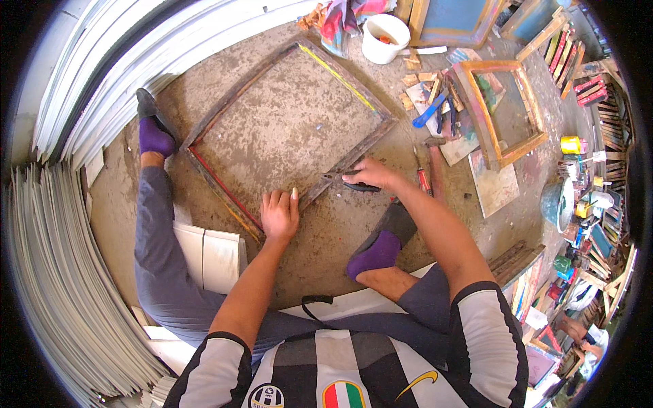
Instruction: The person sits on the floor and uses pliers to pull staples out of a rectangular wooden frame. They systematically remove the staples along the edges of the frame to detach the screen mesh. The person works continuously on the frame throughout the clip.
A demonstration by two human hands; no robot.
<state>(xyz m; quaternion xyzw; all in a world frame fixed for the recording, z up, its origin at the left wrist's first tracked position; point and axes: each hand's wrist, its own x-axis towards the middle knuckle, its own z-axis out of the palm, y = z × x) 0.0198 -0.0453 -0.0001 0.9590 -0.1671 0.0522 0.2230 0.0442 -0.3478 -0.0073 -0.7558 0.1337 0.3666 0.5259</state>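
Observation:
A large, worn wooden frame (pixel 246 71) lies flat on the floor, with yellow paint along one side and red along another. My left hand (pixel 279 216) is on its near side by the near corner, fingers bent over the wood and thumb raised. In my right hand (pixel 374 175) is a pair of pliers (pixel 362 186) with black handles. Their jaws meet the frame's near right side; whether they grip anything there is too small to tell.
To my right lie a screwdriver (pixel 423 178), a hammer (pixel 436 162), blue-handled pliers (pixel 430 113) and wood scraps. Beyond them leans a smaller wooden frame (pixel 484 129). A white bucket (pixel 385 41) stands at the back. Stacked pale sheets (pixel 64 292) line the left. Paint pots (pixel 573 145) crowd the right.

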